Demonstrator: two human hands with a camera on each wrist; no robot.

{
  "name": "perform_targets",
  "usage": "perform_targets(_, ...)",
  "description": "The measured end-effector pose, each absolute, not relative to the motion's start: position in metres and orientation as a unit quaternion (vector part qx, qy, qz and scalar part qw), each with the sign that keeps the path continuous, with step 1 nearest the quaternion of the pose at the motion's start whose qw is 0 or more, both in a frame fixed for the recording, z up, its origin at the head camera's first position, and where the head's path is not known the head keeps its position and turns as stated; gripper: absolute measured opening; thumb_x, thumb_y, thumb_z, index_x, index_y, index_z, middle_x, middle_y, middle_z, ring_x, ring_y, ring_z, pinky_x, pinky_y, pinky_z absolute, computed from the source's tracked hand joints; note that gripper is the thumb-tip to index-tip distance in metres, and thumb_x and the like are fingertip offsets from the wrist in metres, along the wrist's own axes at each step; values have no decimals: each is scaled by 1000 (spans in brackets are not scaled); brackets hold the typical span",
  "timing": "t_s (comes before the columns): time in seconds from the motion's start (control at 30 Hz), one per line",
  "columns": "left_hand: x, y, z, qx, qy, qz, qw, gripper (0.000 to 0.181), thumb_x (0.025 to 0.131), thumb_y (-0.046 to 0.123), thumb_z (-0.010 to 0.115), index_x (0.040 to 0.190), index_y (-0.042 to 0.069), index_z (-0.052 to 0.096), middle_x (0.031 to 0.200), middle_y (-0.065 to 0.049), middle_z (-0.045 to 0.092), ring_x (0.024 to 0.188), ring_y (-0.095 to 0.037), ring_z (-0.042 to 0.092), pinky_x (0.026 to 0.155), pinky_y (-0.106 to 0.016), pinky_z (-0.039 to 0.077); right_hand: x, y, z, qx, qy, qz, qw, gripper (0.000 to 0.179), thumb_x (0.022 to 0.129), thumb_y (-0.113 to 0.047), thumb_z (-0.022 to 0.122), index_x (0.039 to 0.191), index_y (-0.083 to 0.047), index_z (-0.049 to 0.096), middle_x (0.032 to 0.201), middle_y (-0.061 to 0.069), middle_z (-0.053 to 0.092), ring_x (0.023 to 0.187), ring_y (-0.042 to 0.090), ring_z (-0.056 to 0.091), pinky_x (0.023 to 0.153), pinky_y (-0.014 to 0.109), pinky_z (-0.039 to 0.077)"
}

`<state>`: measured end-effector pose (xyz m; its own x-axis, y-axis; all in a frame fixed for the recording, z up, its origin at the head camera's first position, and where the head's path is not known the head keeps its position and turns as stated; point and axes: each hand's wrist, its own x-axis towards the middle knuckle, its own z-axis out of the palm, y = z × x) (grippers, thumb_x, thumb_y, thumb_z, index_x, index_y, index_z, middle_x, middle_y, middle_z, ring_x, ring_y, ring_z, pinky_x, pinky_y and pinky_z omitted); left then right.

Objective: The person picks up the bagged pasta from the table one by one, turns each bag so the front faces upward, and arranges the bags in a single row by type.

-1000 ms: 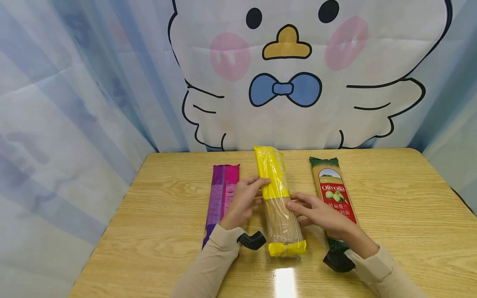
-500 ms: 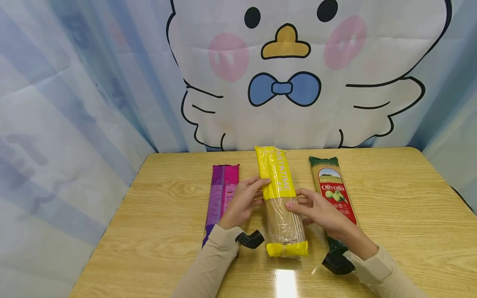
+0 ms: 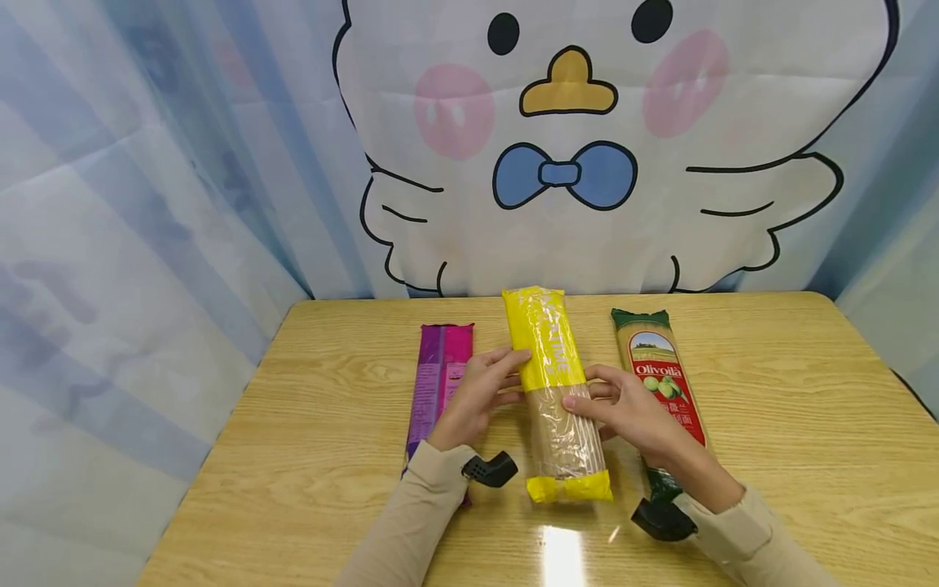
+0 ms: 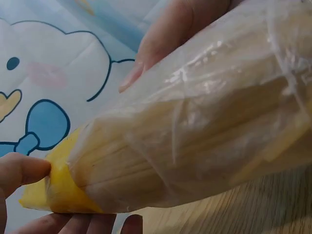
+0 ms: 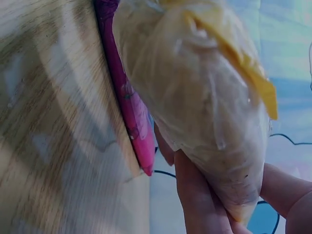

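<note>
Both hands hold a yellow and clear pack of pasta (image 3: 561, 424) above the middle of the table. My left hand (image 3: 477, 395) grips its left edge, thumb on the yellow front and fingers behind. On the opposite edge my right hand (image 3: 634, 412) pinches the clear part, thumb in front. In the left wrist view the clear wrapper (image 4: 195, 126) shows pale strands inside, with left fingers under the yellow part. The right wrist view has the pack (image 5: 200, 97) between thumb and fingers. A purple and pink packet (image 3: 433, 391) lies behind the left hand, partly hidden by it.
To the right lies a red and green Olivoilà pasta pack (image 3: 663, 371), partly covered by the right hand and forearm. The wooden table (image 3: 308, 456) ends at a curtain (image 3: 565, 236) with a cartoon print. Black wrist cameras (image 3: 663, 520) sit on both sleeves.
The yellow pasta pack has turned so that more of its lettered front faces up, and its lower end has shifted slightly right. The right fingers have shifted up along its edge; both hands keep hold.
</note>
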<state>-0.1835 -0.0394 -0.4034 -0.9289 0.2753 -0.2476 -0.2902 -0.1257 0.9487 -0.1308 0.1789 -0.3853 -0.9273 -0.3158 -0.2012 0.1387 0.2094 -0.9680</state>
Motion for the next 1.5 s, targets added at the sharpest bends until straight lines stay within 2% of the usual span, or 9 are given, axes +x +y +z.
perform_targets(0.2, -183, -41, -401, 0, 666, 727, 169, 45, 94, 32, 67, 127, 1, 65, 113, -15, 70, 91, -19, 70, 82, -36, 60, -131, 176, -382, -64, 761, -621, 178, 57, 94, -23, 69, 134, 8, 44, 108, 20, 69, 84, 27, 71, 68, 44, 61)
perform_targets(0.37, -176, -43, -389, 18, 729, 678, 85, 43, 92, 28, 70, 122, -3, 67, 105, -19, 73, 81, -26, 73, 77, -41, 61, -130, 172, -380, -66, 775, -606, 169, 59, 94, -25, 70, 135, 8, 44, 106, 20, 69, 84, 26, 70, 66, 44, 61)
perform_targets(0.53, -168, -43, -375, 42, 802, 596, 10, 39, 92, 31, 70, 117, 2, 72, 99, -13, 76, 82, -30, 73, 66, -31, 58, -129, 170, -377, -60, 798, -583, 142, 64, 92, -27, 72, 139, 6, 44, 108, 21, 69, 85, 25, 70, 64, 41, 61)
perform_targets(0.6, -165, -42, -370, 50, 820, 570, -2, 37, 92, 33, 69, 115, 4, 73, 97, -10, 76, 80, -26, 73, 62, -27, 55, -128, 170, -376, -57, 807, -572, 131, 69, 92, -29, 72, 143, 6, 40, 112, 23, 67, 87, 25, 70, 65, 40, 61)
perform_targets(0.8, -162, -38, -359, 41, 837, 545, 25, 38, 93, 40, 68, 112, 7, 75, 95, -5, 76, 79, -19, 72, 65, -27, 55, -127, 169, -374, -61, 822, -555, 113, 74, 92, -29, 72, 145, 9, 37, 111, 23, 66, 87, 24, 69, 63, 38, 61)
perform_targets(0.97, -162, -31, -356, 21, 829, 556, 59, 52, 91, 46, 69, 120, 3, 70, 100, -6, 75, 87, -22, 73, 70, -28, 57, -126, 166, -372, -86, 844, -524, 79, 58, 91, -25, 73, 134, 7, 50, 93, 14, 69, 76, 21, 68, 57, 34, 59)
perform_targets(1.17, -164, -24, -355, 16, 825, 562, 54, 63, 88, 51, 71, 126, 0, 66, 105, -11, 75, 82, -18, 74, 70, -30, 59, -125, 164, -368, -104, 866, -487, 49, 39, 92, -20, 73, 119, 3, 57, 81, 9, 67, 65, 18, 64, 52, 32, 56)
perform_targets(1.33, -166, -24, -356, 7, 809, 586, 38, 59, 89, 46, 72, 127, 1, 65, 104, -12, 75, 80, -22, 74, 69, -31, 59, -124, 167, -365, -99, 863, -492, 52, 48, 92, -24, 72, 126, 5, 54, 85, 10, 68, 71, 18, 67, 55, 31, 58)
perform_targets(1.5, -168, -30, -365, 6, 777, 628, 36, 51, 89, 37, 74, 123, -1, 66, 104, -13, 73, 82, -30, 74, 75, -39, 60, -123, 170, -365, -77, 850, -515, 77, 65, 93, -29, 71, 139, 9, 44, 101, 18, 68, 87, 24, 70, 61, 32, 60)
